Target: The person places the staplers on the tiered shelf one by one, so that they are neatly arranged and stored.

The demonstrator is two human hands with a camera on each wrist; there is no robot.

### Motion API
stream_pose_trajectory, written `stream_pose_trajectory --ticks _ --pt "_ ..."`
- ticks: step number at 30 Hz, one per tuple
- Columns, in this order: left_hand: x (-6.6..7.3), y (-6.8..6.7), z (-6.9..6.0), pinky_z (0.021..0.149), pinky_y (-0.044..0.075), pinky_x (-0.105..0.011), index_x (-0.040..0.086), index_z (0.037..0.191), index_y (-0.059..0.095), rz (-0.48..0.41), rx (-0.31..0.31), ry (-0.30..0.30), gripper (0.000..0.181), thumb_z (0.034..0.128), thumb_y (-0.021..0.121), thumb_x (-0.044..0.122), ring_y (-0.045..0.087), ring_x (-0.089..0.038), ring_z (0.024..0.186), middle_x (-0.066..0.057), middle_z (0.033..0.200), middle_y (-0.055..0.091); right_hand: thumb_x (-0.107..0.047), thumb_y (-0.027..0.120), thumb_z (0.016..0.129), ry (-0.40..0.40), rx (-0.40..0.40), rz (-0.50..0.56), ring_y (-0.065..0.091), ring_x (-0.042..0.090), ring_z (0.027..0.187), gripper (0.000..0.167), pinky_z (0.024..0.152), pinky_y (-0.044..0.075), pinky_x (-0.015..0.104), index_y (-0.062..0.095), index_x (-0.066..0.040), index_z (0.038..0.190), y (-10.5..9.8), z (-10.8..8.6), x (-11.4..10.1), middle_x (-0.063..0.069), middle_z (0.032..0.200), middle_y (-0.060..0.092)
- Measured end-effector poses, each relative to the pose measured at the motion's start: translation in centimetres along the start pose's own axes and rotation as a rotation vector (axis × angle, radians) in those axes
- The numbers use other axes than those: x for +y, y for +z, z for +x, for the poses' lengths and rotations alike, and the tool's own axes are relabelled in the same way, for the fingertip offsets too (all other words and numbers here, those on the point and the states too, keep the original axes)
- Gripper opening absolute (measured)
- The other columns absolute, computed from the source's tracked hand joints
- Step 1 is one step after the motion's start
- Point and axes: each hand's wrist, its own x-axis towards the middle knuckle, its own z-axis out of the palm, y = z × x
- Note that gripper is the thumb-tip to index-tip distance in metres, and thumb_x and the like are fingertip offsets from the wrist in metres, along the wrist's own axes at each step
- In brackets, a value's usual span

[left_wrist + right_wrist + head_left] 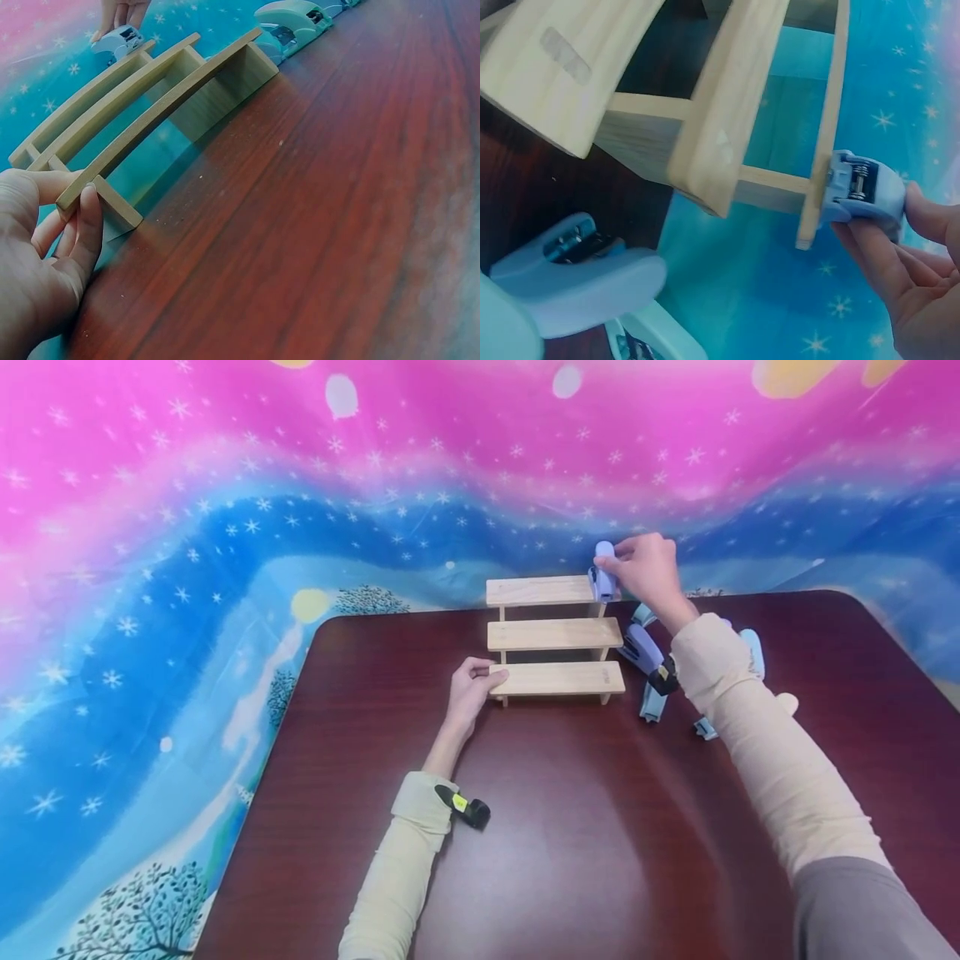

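Rack (553,633) of three wooden tiers is stood on the dark table (375,710); its bottom tier (574,678) is pinched at the left end between thumb and fingers of the left hand (471,692). Lavender stapler (604,570) is grasped by thumb and fingers of the right hand (651,567), touching the right end of the top tier (536,592); whether its weight is borne by the wood cannot be told. Progress judged early: one stapler is at the rack, not yet released, and no other is seen on the tiers. Left to be handled, apparently: purple stapler (642,646) and pale-blue stapler (652,703), just right of the rack, plus others partly hidden by the right sleeve (757,718). Exact count can't be made.
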Motion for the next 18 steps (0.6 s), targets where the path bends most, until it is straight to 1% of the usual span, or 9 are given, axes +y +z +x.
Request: stream_pose_trajectory --ticks 3,5,7,10,11,13,14,16,18 --pt "0.2 -0.1 0.1 0.073 0.049 -0.024 -0.002 0.108 0.066 0.006 0.005 0.004 0.030 0.0842 0.080 0.007 0.054 -0.016 0.092 -0.005 0.094 0.061 -0.030 0.067 0.102 -0.021 0.045 0.019 0.073 0.028 0.081 0.043 0.056 0.052 0.019 0.069 0.005 0.128 0.4 -0.1 0.1 0.026 0.114 0.072" --pt "0.2 -0.1 0.1 0.072 0.050 -0.023 -0.002 0.109 0.066 0.007 0.006 0.004 0.029 0.0843 0.080 0.007 0.055 -0.016 0.090 -0.005 0.094 0.061 -0.031 0.063 0.104 -0.026 0.071 0.009 0.072 0.030 0.088 0.042 0.066 0.054 0.023 0.070 0.003 0.128 0.6 -0.3 0.3 0.025 0.116 0.072" --pt "0.1 0.0 0.2 0.071 0.051 -0.023 -0.003 0.109 0.065 -0.003 -0.002 0.000 0.029 0.0850 0.079 0.006 0.055 -0.016 0.089 -0.005 0.094 0.061 -0.033 0.059 0.106 -0.003 0.085 0.035 0.074 0.031 0.094 0.044 0.079 0.057 0.030 0.069 0.002 0.130 0.5 -0.6 0.7 0.024 0.118 0.071" --pt "0.0 0.1 0.2 0.069 0.052 -0.022 -0.003 0.109 0.065 -0.013 -0.013 -0.005 0.028 0.0853 0.079 0.005 0.055 -0.016 0.087 -0.004 0.093 0.060 -0.038 0.056 0.107 0.061 0.096 0.101 0.075 0.023 0.093 0.047 0.090 0.057 0.035 0.067 -0.001 0.133 0.2 -1.6 1.9 0.023 0.119 0.072" --pt "-0.1 0.1 0.2 0.069 0.052 -0.022 -0.003 0.108 0.065 -0.016 -0.015 -0.006 0.028 0.0852 0.078 0.004 0.055 -0.015 0.087 -0.004 0.093 0.060 -0.038 0.056 0.107 0.089 0.092 0.143 0.076 0.019 0.089 0.048 0.088 0.059 0.035 0.066 0.000 0.134 0.1 -2.1 2.4 0.023 0.119 0.072" --pt "-0.1 0.1 0.2 0.068 0.052 -0.022 -0.003 0.108 0.065 -0.015 -0.012 0.000 0.027 0.0849 0.078 0.004 0.055 -0.014 0.087 -0.004 0.093 0.060 -0.039 0.056 0.106 0.119 0.094 0.198 0.074 0.009 0.080 0.050 0.084 0.059 0.029 0.066 0.001 0.135 -0.2 -3.0 3.5 0.024 0.117 0.072" --pt "-0.1 0.1 0.1 0.067 0.053 -0.022 -0.004 0.108 0.064 -0.024 -0.013 0.002 0.028 0.0849 0.078 0.004 0.055 -0.014 0.085 -0.005 0.093 0.059 -0.039 0.056 0.106 0.123 0.093 0.221 0.072 0.004 0.076 0.050 0.078 0.060 0.026 0.065 0.002 0.134 -0.3 -3.4 4.1 0.025 0.116 0.072" --pt "-0.1 0.1 0.1 0.064 0.055 -0.022 -0.005 0.108 0.063 -0.046 -0.016 0.001 0.028 0.0851 0.077 0.002 0.057 -0.014 0.082 -0.006 0.094 0.059 -0.039 0.057 0.106 0.124 0.095 0.254 0.068 -0.003 0.072 0.052 0.073 0.059 0.020 0.065 0.004 0.133 -0.6 -4.3 5.4 0.026 0.115 0.072" --pt "0.0 0.2 0.1 0.062 0.057 -0.023 -0.006 0.110 0.062 -0.066 -0.022 -0.001 0.028 0.0857 0.076 0.000 0.059 -0.014 0.078 -0.007 0.095 0.058 -0.039 0.057 0.106 0.104 0.106 0.250 0.067 -0.006 0.069 0.053 0.068 0.057 0.016 0.067 0.006 0.130 -0.9 -5.2 6.6 0.026 0.112 0.073"
